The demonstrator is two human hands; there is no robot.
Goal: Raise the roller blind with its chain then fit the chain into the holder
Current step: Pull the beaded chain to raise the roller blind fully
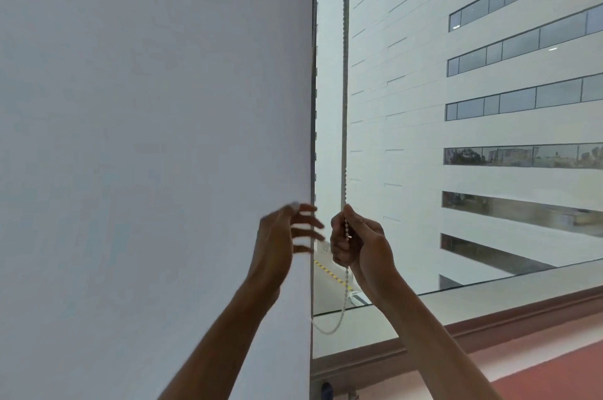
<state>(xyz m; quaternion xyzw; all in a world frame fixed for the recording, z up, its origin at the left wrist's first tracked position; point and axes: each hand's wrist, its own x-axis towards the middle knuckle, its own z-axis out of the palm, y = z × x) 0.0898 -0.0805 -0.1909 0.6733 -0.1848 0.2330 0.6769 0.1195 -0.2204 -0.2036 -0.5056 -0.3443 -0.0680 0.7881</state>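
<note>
Right hand grips bead chain, fingers curled around it; left hand just beside, fingers spread, against roller blind edge.

Window pane, right half of the view: through it, a pale multi-storey building clad in flat panels, with horizontal bands of dark strip windows stacked one above another. Below, at street level, a road with a yellow-and-black striped kerb and a white car. Foreground: a light window sill edged by a reddish-brown ledge.
</note>
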